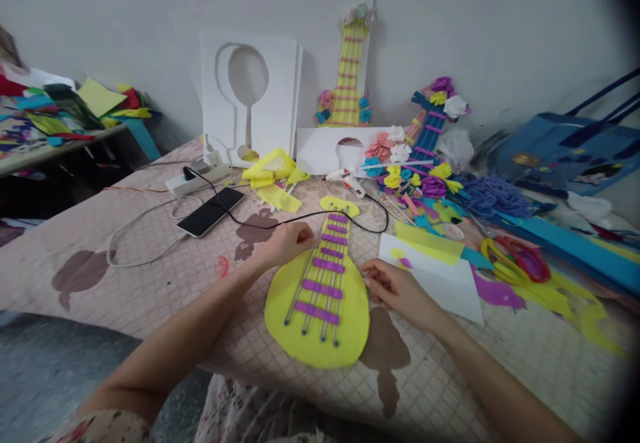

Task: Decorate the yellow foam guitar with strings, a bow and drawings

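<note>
A yellow paper cut-out shaped like a guitar (pixel 285 296) lies flat in front of me. Purple strips (pixel 323 288) cross its neck and body, and thin grey strings run lengthwise over them to dark dots near the bottom. At the upper left edge of the body is my left hand (pixel 289 244), its fingers curled together beside the leftmost string; whether they pinch anything is hidden. My right hand (pixel 397 289) rests by the right edge of the body, thumb and forefinger apart, with nothing visible between them.
A glue gun (pixel 350 181) lies beyond the neck; a black cable (pixel 300 217) crosses in front of it. To the left are a phone (pixel 213 212) and a power strip (pixel 195 177). White paper (pixel 450 288), scissors (pixel 500 259) and paper scraps lie right. Decorated guitars (pixel 350 73) lean behind.
</note>
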Motion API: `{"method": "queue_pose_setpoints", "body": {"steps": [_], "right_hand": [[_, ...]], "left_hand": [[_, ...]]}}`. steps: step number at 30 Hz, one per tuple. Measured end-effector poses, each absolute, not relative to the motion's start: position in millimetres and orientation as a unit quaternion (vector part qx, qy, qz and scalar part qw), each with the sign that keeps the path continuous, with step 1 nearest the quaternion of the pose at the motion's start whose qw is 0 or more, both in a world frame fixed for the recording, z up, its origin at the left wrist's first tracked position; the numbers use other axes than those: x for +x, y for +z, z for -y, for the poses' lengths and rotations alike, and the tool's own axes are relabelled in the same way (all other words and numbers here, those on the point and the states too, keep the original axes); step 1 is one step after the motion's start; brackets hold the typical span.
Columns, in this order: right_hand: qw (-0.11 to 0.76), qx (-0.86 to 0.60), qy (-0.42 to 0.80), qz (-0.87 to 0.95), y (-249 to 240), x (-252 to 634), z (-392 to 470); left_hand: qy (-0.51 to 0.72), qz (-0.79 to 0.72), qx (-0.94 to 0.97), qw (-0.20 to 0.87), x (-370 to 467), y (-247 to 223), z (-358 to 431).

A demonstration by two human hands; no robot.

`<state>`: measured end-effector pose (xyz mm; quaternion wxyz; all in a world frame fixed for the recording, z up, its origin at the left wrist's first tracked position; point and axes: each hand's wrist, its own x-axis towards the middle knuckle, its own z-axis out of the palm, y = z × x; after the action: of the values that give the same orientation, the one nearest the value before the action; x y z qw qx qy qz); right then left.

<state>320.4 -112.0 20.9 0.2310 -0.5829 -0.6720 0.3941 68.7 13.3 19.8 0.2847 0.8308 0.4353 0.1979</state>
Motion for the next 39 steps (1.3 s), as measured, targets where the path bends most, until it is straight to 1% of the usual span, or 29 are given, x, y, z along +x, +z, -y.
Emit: {"method": "queue_pose_setpoints", "body": {"steps": [3,7,10,13,21,27,36,39], "right_hand": [[0.221,-0.565,0.410,0.681,17,327,116],[0.162,-0.520,0.411,0.731,18,336,125],[0.124,-0.504,0.384,0.764,21,335,132],[0.111,-0.520,0.348,0.772,24,328,135],[0.106,-0.512,0.291,0.801,17,328,128],[0.110,-0.496,0.273,0.817,11,334,125],[0.122,-0.469,0.262,0.835,11,336,123],[0.121,-0.475,0.263,0.831,12,335,123]], "left_hand": [[0.172,-0.434,0.825,0.318,63,22,-18],[0.139,-0.420,0.821,0.360,55,22,-23],[0.125,-0.414,0.818,0.380,53,20,-24],[0.119,-0.413,0.812,0.394,54,20,-24],[0.113,-0.433,0.780,0.438,54,22,-25],[0.109,-0.433,0.764,0.466,55,24,-26],[0.107,-0.404,0.793,0.444,56,20,-27],[0.119,-0.386,0.794,0.455,55,15,-29]]}}
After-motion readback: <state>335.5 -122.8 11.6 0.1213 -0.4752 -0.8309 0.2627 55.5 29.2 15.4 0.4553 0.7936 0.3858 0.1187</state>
